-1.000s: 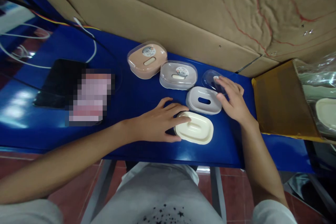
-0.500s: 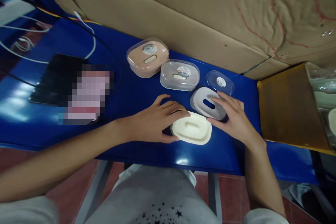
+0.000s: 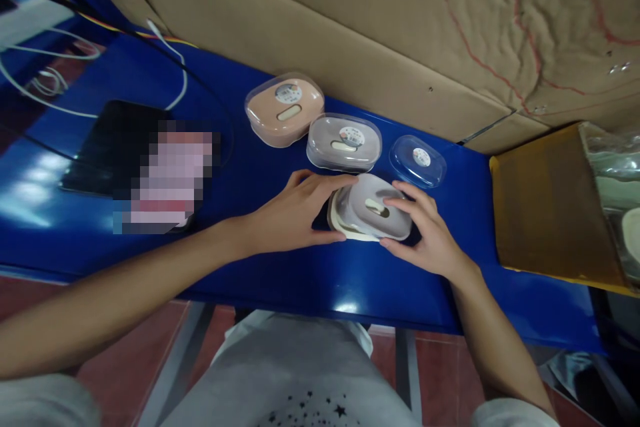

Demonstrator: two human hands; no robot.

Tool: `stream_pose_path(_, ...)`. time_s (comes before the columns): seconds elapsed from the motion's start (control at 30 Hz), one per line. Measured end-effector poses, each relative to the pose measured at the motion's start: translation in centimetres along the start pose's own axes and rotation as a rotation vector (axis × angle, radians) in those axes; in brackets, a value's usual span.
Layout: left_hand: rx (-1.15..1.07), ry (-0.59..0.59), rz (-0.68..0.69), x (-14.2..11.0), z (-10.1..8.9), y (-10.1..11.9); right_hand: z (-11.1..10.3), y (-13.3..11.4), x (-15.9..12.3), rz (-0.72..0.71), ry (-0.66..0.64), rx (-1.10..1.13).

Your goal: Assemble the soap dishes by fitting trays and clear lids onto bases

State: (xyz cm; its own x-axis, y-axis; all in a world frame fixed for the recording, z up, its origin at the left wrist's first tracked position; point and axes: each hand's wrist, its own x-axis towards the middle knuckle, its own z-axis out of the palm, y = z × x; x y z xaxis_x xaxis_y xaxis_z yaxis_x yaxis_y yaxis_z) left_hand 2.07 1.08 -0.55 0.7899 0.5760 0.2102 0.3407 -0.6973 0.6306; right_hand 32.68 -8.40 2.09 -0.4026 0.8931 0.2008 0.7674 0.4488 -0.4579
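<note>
A grey oval soap-dish tray point(image 3: 390, 223) with a slot in its middle sits tilted over the cream soap-dish base point(image 3: 357, 235). The base's raised bar shows through the slot. My right hand point(image 3: 425, 230) grips the grey tray by its right side, thumb at the near edge and fingers on the far edge and top. From the left, my left hand point(image 3: 300, 210) has thumb and fingers around the left end of the cream base. Just beyond lies a clear lid point(image 3: 417, 161) with a round sticker.
Two lidded soap dishes, one peach point(image 3: 285, 110) and one grey point(image 3: 345, 143), stand at the back by the cardboard. An open carton point(image 3: 543, 207) is on the right. At left are a black tablet-like object point(image 3: 105, 147), a blurred-out phone-like item point(image 3: 173, 173) and a white cable point(image 3: 183, 83).
My right hand has lifted the grey tray and brought it left onto the cream base. The base and my left hand have shifted slightly away from the table's near edge.
</note>
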Motion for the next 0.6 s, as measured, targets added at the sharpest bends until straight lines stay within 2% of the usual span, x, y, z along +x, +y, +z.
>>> stream_pose_path(0.17, 0.012, -0.044, 0.003, -0.11, 0.41, -0.42, 0.36, -0.29, 0.21, -0.061, 0.001, -0.019)
stream_pose_path(0.43, 0.009, -0.075, -0.017, -0.14, -0.04, 0.13, 0.75, -0.73, 0.38, -0.113, 0.011, -0.035)
stream_pose_path(0.6, 0.131, -0.084, 0.04, -0.32, 0.18, 0.06, 0.95, -0.87, 0.35, -0.153, 0.004, -0.104)
